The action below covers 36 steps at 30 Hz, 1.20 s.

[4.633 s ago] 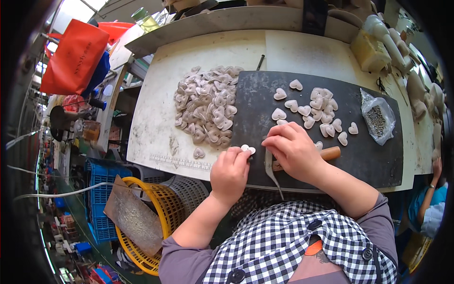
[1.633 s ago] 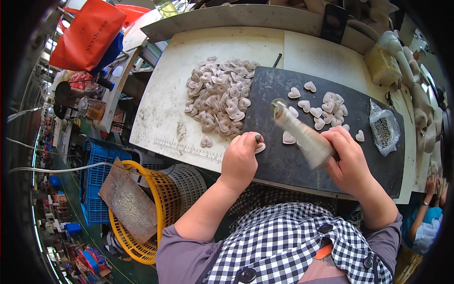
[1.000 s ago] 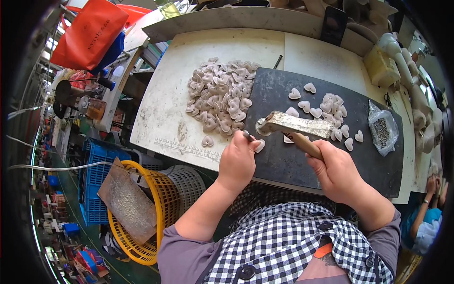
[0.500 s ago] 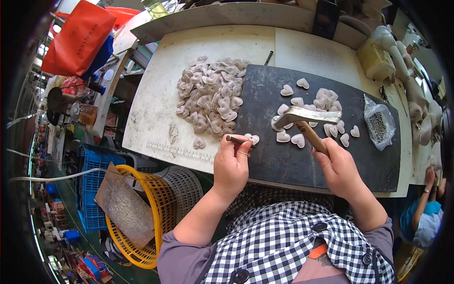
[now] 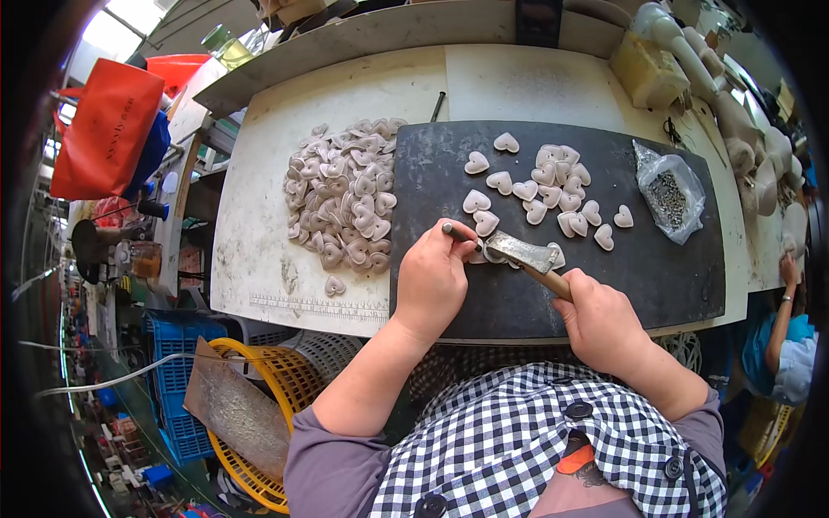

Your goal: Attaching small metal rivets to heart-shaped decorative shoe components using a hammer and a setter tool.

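Between the fingertips of my left hand is a short dark metal punch, held tilted low over the black board. My right hand grips the wooden handle of a hammer. Its metal head is close to the punch; whether the two touch, I cannot tell. Partly hidden under the hammer head are pale heart-shaped pieces. Two more hearts lie just beyond my left fingertips. Farther back on the board is a loose cluster of hearts, several with a small dark dot.
A big pile of pale hearts covers part of the white table left of the board. At the board's right lies a clear plastic bag of small metal bits. A yellow basket stands below the table's left edge. Another person's arm shows far right.
My left hand has moved right with the punch, farther onto the black board. The hammer has come lower and closer to it. The whole view has shifted a little.
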Available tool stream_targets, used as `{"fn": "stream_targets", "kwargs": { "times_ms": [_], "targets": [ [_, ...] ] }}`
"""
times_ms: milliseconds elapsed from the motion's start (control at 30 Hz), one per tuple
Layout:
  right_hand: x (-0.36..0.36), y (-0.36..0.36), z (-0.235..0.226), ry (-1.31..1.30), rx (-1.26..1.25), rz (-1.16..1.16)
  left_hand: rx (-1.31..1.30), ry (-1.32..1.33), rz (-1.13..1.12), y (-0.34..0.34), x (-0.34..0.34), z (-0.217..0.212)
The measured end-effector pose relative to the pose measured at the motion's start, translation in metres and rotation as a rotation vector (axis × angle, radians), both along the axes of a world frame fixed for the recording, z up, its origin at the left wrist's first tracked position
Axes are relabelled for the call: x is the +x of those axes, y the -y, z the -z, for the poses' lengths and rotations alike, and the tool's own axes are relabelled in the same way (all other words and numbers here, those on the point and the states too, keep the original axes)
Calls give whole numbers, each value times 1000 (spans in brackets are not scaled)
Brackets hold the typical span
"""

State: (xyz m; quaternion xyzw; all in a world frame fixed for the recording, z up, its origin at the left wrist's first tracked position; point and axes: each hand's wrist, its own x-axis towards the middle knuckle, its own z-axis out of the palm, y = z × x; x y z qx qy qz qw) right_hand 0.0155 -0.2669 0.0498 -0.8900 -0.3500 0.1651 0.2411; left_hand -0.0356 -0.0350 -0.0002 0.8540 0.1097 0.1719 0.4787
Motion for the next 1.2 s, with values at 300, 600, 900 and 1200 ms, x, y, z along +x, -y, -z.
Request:
{"fn": "stream_targets", "kwargs": {
  "times_ms": [300,600,900,1200],
  "targets": [
    [0,-1,-2,-54,-44,19,376,70,37,6,-2,2],
    [-8,-1,4,-65,-26,66,15,69,-43,4,-2,6],
    [-1,16,-15,36,675,-17,550,182,95,8,4,6],
    [7,11,-13,-82,314,66,458,31,-13,6,-6,8]
  ]
}}
